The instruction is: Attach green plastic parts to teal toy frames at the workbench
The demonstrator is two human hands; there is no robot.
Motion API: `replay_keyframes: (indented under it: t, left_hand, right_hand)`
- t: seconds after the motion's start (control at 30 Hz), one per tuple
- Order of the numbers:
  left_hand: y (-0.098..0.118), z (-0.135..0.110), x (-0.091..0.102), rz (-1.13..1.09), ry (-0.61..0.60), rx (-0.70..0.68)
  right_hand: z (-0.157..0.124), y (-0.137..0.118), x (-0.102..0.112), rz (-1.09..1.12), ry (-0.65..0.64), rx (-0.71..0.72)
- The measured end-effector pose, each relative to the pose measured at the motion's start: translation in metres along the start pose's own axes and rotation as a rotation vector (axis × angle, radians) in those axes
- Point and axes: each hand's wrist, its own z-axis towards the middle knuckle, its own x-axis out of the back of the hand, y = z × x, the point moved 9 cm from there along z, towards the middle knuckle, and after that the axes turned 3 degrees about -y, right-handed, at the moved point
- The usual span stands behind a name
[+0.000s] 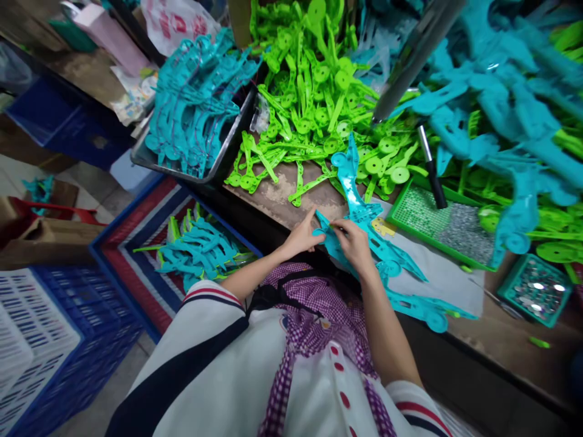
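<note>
Close in front of my body, my left hand is closed on the edge of a blue plastic part. The fingers of my right hand are pinched together at the upper edge of that same part; whether a smaller piece sits between them I cannot make out. Beside my right hand, more blue plastic parts lie at the table edge, partly over a white sheet. Another long blue part reaches back from there toward a heap of lime-green plastic arms.
A black tray of stacked blue parts stands at the left. Below it, a blue-rimmed crate holds blue and green pieces. At the right are a green tray of small metal pieces, a marker, a teal box and piled blue parts.
</note>
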Motion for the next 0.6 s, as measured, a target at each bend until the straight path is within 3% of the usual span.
replay_keyframes:
  t: [0.23,0.43,0.6]
  left_hand:
    - [-0.005,0.004,-0.002,-0.029,-0.014,0.006]
    - [-0.007,0.004,0.001,-0.032,0.012,0.001]
    - [-0.015,0.003,-0.002,-0.227,0.016,-0.018]
  right_hand:
    - [0.004,0.008,-0.014,-0.06,-0.091,-0.037]
    - [0.001,0.013,-0.021,-0.248,-0.117,-0.118]
    - [-0.009,0.004,-0.013,-0.21,-0.154,-0.172]
